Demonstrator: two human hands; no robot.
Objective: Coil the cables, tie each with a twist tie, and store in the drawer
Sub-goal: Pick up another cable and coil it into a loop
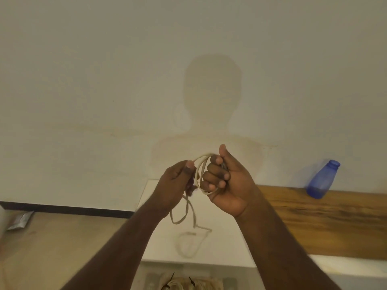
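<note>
A thin beige cable (pixel 200 174) is held up in front of the wall between both hands. My right hand (pixel 227 183) grips several loops of it in curled fingers, thumb raised. My left hand (pixel 178 185) pinches the cable just left of the loops, with something dark at its fingers that I cannot make out. The loose end (pixel 189 214) hangs down over the white cabinet top (pixel 222 237). Below, in an open drawer (pixel 150 279), lie coiled beige cables (pixel 201 284) bound with black ties.
A blue plastic bottle (pixel 322 180) stands on the wooden shelf (pixel 326 216) at the right. A silvery packet (pixel 21 220) lies on the tan surface at the left. The plain wall carries my shadow.
</note>
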